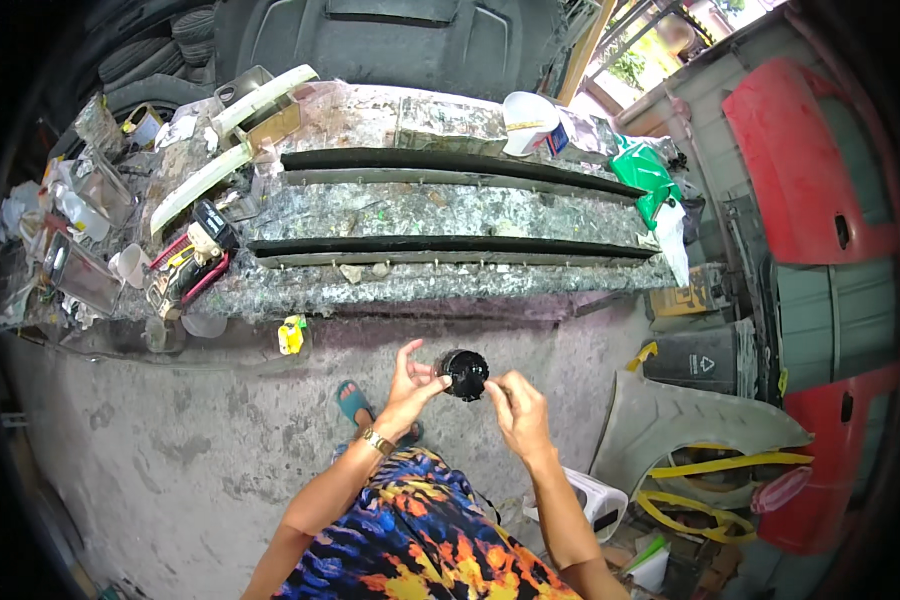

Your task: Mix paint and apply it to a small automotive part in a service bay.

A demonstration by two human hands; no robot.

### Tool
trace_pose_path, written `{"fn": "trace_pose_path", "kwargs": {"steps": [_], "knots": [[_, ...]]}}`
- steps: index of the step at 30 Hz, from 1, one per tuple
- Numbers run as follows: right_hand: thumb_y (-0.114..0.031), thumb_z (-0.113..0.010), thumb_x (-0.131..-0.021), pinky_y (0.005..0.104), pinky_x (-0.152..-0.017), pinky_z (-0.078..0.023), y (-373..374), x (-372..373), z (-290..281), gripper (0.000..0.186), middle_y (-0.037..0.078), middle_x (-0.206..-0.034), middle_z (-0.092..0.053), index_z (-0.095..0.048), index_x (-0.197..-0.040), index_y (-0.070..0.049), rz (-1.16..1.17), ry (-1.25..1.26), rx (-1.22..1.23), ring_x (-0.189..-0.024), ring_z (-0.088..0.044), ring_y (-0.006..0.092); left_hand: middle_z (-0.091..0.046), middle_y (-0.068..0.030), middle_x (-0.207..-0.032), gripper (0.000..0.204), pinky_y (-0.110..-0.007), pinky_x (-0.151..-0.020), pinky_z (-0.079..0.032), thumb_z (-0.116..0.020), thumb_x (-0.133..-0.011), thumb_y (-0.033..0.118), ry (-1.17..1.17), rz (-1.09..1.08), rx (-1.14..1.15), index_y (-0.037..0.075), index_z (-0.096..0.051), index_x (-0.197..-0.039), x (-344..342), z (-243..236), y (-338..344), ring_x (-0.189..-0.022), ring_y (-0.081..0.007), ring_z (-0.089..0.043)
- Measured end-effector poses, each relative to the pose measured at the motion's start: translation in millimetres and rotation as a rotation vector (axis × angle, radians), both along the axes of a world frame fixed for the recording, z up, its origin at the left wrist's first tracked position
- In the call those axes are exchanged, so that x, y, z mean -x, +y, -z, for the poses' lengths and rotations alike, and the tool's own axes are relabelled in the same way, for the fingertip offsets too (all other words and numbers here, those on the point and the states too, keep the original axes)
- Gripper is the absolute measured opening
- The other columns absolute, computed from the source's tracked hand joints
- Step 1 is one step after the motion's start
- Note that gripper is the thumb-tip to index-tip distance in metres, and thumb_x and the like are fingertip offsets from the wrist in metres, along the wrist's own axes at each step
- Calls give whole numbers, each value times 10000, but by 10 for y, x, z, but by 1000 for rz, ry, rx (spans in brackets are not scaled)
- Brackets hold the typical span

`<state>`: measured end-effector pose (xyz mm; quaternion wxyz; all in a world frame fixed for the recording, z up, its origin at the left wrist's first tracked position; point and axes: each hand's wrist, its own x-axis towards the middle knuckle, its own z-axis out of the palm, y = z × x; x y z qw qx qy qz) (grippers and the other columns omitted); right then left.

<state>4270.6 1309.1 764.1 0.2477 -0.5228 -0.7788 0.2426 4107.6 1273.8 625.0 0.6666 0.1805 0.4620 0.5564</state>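
My left hand (410,382) grips a small round container (469,372) of glossy black substance, held in front of my body. My right hand (513,405) is pinched at the container's right edge; what its fingertips hold is too small to make out. Beyond my hands, two long dark curved trim pieces (450,249) with small clips along them lie on a paint-spattered workbench (490,215). A power tool (195,262) lies at the bench's left, among clear tubs and cups (130,263).
A green plastic bag (645,183) and a white bucket (530,122) sit on the bench. At the right are red car panels (788,160), a grey fender (635,430), a dark bin (700,355) and a white object (602,500). A small yellow item (291,335) hangs at the bench's front.
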Motion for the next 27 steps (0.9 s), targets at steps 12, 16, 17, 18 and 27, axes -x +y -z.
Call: {"fn": "trace_pose_path", "kwargs": {"steps": [12, 16, 17, 18, 27], "knots": [[-226, -578, -971, 238, -422, -308, 109, -162, 764, 266, -18, -566, -529, -502, -752, -94, 476, 503, 466, -472, -434, 49, -511, -72, -994, 888, -292, -746, -543, -836, -728, 126, 165, -17, 125, 136, -298, -1434, -114, -35, 41, -851, -167, -607], [-190, -554, -994, 226, -489, -351, 47, -155, 265, 223, -26, -645, -522, -536, -813, -62, 339, 367, 292, -551, -448, 43, -494, -69, -997, 898, -294, -749, -543, -833, -731, 118, 186, -6, 91, 144, -290, -1446, -23, 98, -9, -842, -161, -599], [-190, -554, -994, 226, -489, -351, 10, -134, 167, 223, -26, -645, -522, -536, -813, -62, 341, 367, 293, -551, -448, 43, -489, -69, -1001, 899, -298, -751, -543, -829, -736, 115, 205, 5, 71, 146, -285, -1451, -29, 96, -7, -839, -157, -597], [-173, -572, -979, 254, -525, -395, -23, -107, 100, 207, 15, -676, -550, -544, -824, -39, 232, 302, 283, -582, -488, 74, -489, -69, -1001, 899, -298, -751, -543, -829, -736, 115, 205, 6, 72, 146, -285, -1451, -28, 94, -20, -839, -157, -597], [-48, -603, -884, 362, -684, -493, -34, -180, -55, 69, 134, -861, -589, -572, -935, -11, -120, 39, 50, -761, -610, 275, -482, -72, -1017, 882, -298, -733, -549, -815, -759, 108, 51, 47, 96, 151, -278, -1456, -3, -39, -16, -846, -152, -597]]}}
